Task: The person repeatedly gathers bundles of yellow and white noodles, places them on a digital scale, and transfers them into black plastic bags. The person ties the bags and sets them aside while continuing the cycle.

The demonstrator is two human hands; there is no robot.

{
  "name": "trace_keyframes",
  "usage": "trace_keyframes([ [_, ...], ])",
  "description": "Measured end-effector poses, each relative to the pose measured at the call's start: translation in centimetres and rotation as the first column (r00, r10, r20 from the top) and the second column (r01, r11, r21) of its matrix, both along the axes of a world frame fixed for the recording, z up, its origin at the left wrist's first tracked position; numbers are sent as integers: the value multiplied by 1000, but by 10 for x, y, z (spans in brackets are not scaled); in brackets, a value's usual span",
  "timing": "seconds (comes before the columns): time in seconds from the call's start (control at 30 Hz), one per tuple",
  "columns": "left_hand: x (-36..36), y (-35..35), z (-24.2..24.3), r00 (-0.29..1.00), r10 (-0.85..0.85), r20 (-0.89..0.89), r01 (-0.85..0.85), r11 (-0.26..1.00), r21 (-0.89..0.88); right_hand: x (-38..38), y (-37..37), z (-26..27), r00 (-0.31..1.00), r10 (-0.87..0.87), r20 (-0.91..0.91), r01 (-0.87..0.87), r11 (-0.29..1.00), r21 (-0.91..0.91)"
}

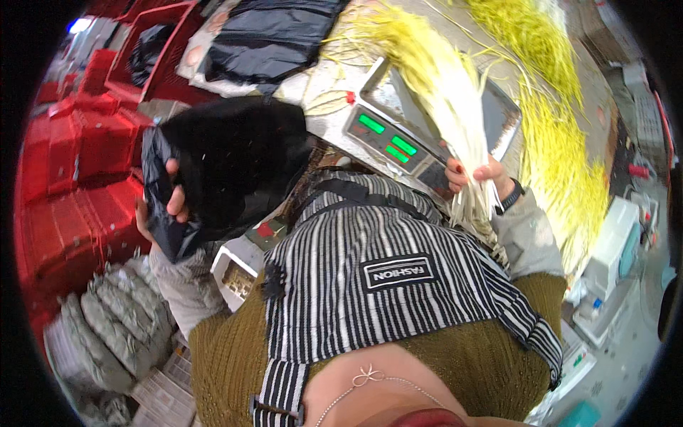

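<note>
My left hand (pixel 176 200) grips the rim of a black plastic bag (pixel 235 160), its fingers over the edge. The bag's mouth gapes and its dark inside shows. My right hand (pixel 488 173), with a dark band at the wrist, is closed around the white stalk ends of a bunch of yellow chives (pixel 443 80). The yellow leaf tips fan out away from me. Beneath the bunch stands a digital scale (pixel 392 139) with lit green displays; the bunch hides part of its metal pan. I cannot tell whether bunch and pan touch.
More yellow chives (pixel 560 181) lie along the table's right side. A stack of black plastic bags (pixel 277 40) lies at the far side. Red plastic crates (pixel 85 155) are piled on the left, above grey wrapped bundles (pixel 106 320). A white foam box (pixel 232 272) sits by my left forearm.
</note>
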State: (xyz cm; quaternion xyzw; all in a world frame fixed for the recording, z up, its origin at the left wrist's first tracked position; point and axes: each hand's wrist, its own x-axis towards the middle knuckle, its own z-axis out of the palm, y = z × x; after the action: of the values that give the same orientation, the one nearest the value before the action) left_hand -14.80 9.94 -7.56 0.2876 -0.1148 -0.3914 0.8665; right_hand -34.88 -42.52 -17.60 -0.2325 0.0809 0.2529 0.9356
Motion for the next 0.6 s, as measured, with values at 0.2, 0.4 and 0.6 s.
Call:
trace_keyframes([
  [0.2,5,-49,61,985,-175,-11,173,981,-92,66,65,59,862,-205,463,209,977,43],
  [0.4,-16,-108,99,986,-49,162,25,989,148,148,108,114,556,-177,812,344,939,-31],
  [0.6,-6,-155,136,986,-163,43,160,985,68,248,190,79,258,-5,966,721,667,-188],
])
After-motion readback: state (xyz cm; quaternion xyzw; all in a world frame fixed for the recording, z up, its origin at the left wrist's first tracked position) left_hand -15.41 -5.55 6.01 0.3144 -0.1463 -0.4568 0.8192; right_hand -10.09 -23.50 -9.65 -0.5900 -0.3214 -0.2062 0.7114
